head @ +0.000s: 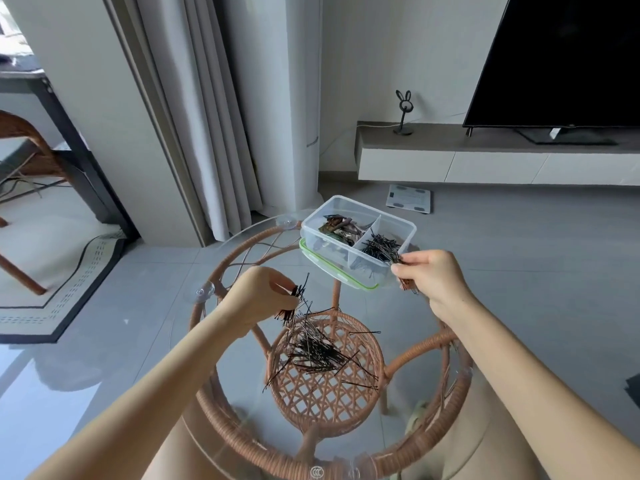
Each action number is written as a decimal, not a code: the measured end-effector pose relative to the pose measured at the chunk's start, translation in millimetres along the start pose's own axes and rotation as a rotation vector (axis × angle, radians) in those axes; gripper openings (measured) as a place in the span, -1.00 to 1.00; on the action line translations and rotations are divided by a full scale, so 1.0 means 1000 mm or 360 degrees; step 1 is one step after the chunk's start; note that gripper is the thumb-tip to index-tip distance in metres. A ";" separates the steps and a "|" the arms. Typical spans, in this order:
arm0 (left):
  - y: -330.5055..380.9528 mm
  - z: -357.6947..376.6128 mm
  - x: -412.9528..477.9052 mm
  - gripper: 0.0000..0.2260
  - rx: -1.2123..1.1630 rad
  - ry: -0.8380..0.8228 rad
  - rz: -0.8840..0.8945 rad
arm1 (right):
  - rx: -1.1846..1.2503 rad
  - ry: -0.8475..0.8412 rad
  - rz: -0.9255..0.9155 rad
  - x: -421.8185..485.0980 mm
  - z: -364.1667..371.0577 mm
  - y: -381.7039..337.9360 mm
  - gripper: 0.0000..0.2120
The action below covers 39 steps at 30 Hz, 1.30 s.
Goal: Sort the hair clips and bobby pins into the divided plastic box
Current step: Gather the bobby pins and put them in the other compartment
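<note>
Rattan rim [221, 434] of the glass-topped table [408, 327] sits closest to me. Just beyond it the loose heap of bobby pins [317, 353] lies on the glass, below and to the right of my left hand [258, 299]. That hand is pinched narrow around a small bundle of pins [294, 301], which stick out above and below my fingers. Further right, my right hand [429, 275] is closed on a second bundle [403, 271] at the near right corner of the divided plastic box [358, 237]. The box rests on its green-edged lid [332, 271], just past my right fingertips. Hair clips [341, 227] fill its left compartment and pins [381, 249] the right one.

To finish this drop well, I'd tip my right bundle lengthwise over the right compartment and let go low, so nothing bounces across the divider. My left bundle looks splayed, so I'd square it up before carrying it over.
</note>
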<state>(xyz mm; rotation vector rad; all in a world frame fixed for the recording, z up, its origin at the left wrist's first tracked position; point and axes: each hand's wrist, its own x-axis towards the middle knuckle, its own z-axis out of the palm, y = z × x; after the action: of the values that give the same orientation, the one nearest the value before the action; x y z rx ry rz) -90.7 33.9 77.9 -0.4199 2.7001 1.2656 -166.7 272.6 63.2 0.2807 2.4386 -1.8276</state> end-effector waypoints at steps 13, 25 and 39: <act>0.089 0.020 0.077 -0.85 -0.0108 -0.0001 0.0188 | -0.0594 0.0080 0.0146 0.079 0.023 -0.051 -0.77; 0.127 0.107 0.133 -0.84 0.0437 -0.0075 0.0405 | -0.1040 0.0112 -0.0304 0.061 -0.027 -0.005 -0.67; 0.070 0.058 0.059 -0.79 0.0191 0.0053 0.0417 | -0.1388 -0.0464 -0.0307 -0.001 -0.008 0.040 -0.85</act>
<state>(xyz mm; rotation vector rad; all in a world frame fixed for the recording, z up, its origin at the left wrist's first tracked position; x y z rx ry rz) -168.4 109.4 78.0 -0.0751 2.9145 1.1527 -157.1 291.4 27.9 -0.2706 2.7974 -0.6216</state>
